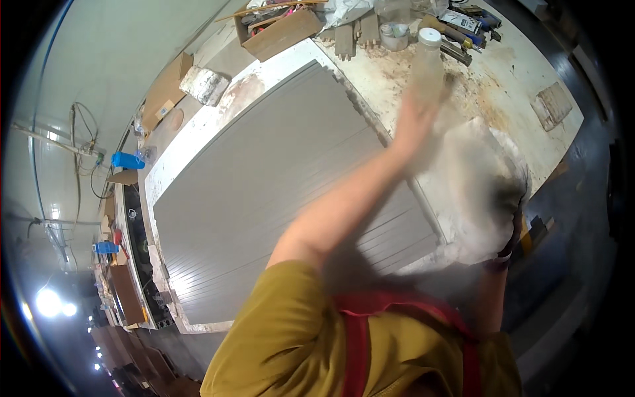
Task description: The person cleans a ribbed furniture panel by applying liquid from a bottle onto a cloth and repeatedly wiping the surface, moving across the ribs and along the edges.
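Observation:
My left arm reaches across a large grey panel with fine parallel grooves (264,172). At its end my left hand (421,109), smeared by motion, is closed around the lower part of a clear plastic bottle with a white cap (428,63). To the right, a bunched white cloth with dark smudges (473,192) hangs over the table edge, also blurred. My right hand (508,248), in a dark glove, is at the cloth's right side and appears to grip it; its fingers are mostly hidden by the folds.
The panel lies on a stained white table (509,116). At the back stand an open cardboard box (281,36), a clear jar (395,36) and several tools (456,30). A white wrapped block (204,86) sits behind the panel; a flat worn block (551,106) lies far right.

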`<state>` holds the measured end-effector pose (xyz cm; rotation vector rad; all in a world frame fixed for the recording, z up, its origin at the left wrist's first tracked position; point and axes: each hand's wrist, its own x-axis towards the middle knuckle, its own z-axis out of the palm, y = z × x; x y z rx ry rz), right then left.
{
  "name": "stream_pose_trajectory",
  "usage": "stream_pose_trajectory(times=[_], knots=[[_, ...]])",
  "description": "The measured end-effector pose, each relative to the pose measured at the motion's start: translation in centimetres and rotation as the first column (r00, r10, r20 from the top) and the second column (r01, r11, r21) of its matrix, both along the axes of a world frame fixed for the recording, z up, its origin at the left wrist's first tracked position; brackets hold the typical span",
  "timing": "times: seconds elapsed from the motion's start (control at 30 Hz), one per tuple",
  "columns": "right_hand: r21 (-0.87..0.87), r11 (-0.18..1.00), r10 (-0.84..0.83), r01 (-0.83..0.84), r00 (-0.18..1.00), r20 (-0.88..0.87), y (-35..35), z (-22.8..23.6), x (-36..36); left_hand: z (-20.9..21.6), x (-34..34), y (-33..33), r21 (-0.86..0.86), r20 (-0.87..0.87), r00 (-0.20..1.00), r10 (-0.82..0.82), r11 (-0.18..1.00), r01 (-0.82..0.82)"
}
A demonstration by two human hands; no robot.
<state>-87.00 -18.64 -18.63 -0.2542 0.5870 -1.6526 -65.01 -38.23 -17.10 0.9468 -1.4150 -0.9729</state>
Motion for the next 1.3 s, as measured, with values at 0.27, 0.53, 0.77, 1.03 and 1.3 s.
stream_pose_trajectory(times=[0.27, 0.53, 0.77, 1.03, 1.3], knots=[[-0.097, 0.959, 0.276, -0.265, 0.952, 0.131, -0.2, -0.7, 0.2, 3.9, 0.3, 13.9, 0.543, -0.773, 0.629, -0.079, 0.43, 0.721], [-0.035, 0.988, 0.141, -0.149, 0.977, -0.159, -2.4, 11.8, 5.3, 6.3, 17.3, 13.3, 0.038, 0.559, 0.796, -0.231, 0.966, 0.254], [-0.068, 0.689, -0.517, -0.722, -0.423, -0.744, -5.9, 2.4, 26.9, 0.8, 41.3, 14.1, -0.328, 0.92, 0.082, 0.383, 0.867, -0.375], [0.202, 0.973, 0.068, -0.11, -0.702, -0.709, -14.2, 2.8, 15.5, -1.0, 41.3, 14.2, -0.202, 0.959, 0.084, 0.269, 0.863, -0.462], [0.103, 0.906, -0.299, -0.411, -0.793, -0.531, -8.0, 2.8, 24.1, -0.3, 42.0, 14.5, -0.215, 0.96, 0.055, 0.273, 0.851, -0.479]])
